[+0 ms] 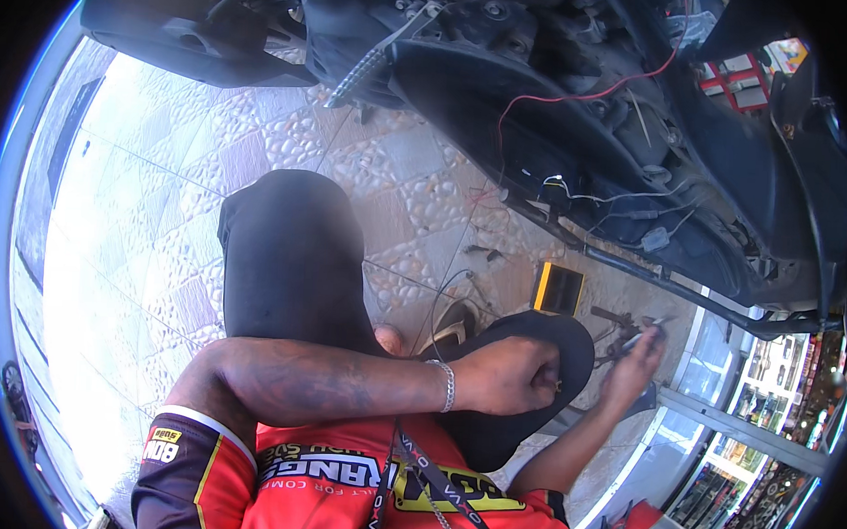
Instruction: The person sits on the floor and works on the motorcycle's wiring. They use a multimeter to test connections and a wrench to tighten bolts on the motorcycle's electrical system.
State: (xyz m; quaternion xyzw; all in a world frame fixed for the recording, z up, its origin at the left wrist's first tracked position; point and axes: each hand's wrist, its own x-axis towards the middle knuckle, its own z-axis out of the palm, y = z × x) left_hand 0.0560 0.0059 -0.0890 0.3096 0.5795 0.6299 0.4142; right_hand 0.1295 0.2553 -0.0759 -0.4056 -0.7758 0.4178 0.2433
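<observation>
Patterned stone-and-pebble tiles [261, 119] spread away to the left of both hands, while shelves of goods [764, 388] stand beyond the right one. Ahead of the hands is a dark motorcycle body [475, 117], its inner parts exposed. A thin red wire [583, 96] trails over it, and pale wires [622, 200] hang at its near lower edge, closer to the hands. The work looks part done: the wiring is reachable, but it lies loose and uncovered, so closing up appears to remain. Which joints are finished cannot be told.

The left forearm crosses the lap, and the left hand [513, 375] lies over the right knee with fingers folded in; whether they pinch anything small is unclear. The right hand [633, 360] reaches forward and low beside dark tools [611, 320] on the floor; blur hides its grip. A yellow-and-black box [560, 289] sits just ahead, between the hands.
</observation>
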